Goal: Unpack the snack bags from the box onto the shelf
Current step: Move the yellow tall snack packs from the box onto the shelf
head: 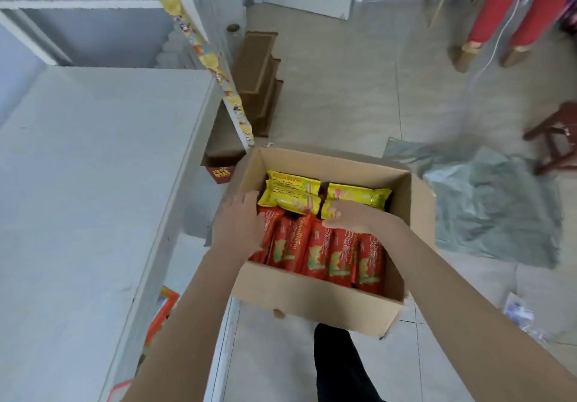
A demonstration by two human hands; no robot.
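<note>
Left hand (240, 223) lies flat, fingers together, on the red snack bags (327, 251) by the left wall of the box (312, 301). My right hand (352, 217) curls at the yellow bags (293, 195), grip unclear. I'm probably bracketing a bundle to lift.

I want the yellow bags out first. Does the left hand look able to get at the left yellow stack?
Probably yes: the left hand is inside the open box, fingertips beside the left yellow stack, and nothing lies over it.
</note>
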